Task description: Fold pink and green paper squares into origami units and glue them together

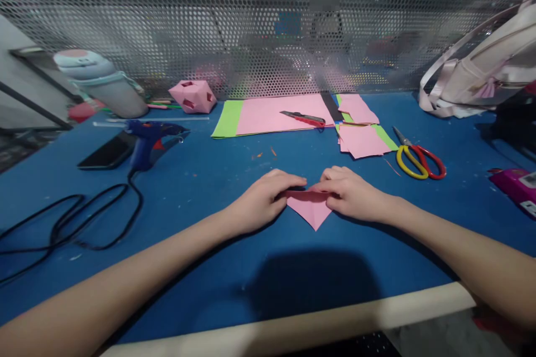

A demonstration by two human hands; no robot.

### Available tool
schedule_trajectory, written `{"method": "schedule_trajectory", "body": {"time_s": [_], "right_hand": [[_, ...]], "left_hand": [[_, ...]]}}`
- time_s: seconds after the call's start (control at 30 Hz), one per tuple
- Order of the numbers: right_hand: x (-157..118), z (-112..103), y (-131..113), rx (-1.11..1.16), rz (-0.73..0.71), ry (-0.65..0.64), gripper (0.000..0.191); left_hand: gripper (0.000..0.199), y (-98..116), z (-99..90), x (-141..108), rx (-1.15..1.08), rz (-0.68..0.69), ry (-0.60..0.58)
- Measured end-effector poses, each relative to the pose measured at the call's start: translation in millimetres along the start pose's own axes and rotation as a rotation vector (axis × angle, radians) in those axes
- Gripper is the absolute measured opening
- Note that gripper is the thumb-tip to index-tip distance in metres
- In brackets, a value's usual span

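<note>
A piece of pink paper (310, 210), folded to a triangle, lies on the blue table with its point toward me. My left hand (268, 198) grips its left corner between thumb and fingers. On the opposite corner, my right hand (349, 192) is closed, fingers bent over the folded top edge. Both hands rest at table level, their fingertips a short way apart. The fingers cover the two upper corners of the paper.
Behind the hands lie pink and green sheets (276, 114), a red utility knife (304, 118), cut pink squares (362, 140) and scissors (419, 160). At left are a blue glue gun (144, 145) with its cord, a phone (108, 150), a bottle (103, 85) and a pink paper polyhedron (193, 96).
</note>
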State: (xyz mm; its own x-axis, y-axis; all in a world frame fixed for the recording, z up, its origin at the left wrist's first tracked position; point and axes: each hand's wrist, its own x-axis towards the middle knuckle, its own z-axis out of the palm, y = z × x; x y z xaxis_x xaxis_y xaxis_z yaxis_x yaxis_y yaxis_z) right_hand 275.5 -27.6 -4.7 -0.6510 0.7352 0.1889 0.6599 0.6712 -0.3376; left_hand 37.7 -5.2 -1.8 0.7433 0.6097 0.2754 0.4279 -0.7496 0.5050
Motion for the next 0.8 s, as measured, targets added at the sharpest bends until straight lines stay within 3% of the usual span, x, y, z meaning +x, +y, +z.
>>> {"method": "schedule_trajectory", "body": {"time_s": [0.27, 0.6, 0.8], "right_hand": [[-1, -8, -8, -0.217, -0.114, -0.012, 0.027], [1, -7, -14, -0.455, -0.220, -0.031, 0.031], [-1, -20, -17, -0.510, -0.212, -0.111, 0.026]], "left_hand": [[0.031, -2, 3.9, -1, 0.106, 0.106, -0.029], [0.031, -1, 1.9, -1, 0.335, 0.250, -0.089], [0.029, 6, -2.9, 0, 0.516, 0.336, -0.146]]}}
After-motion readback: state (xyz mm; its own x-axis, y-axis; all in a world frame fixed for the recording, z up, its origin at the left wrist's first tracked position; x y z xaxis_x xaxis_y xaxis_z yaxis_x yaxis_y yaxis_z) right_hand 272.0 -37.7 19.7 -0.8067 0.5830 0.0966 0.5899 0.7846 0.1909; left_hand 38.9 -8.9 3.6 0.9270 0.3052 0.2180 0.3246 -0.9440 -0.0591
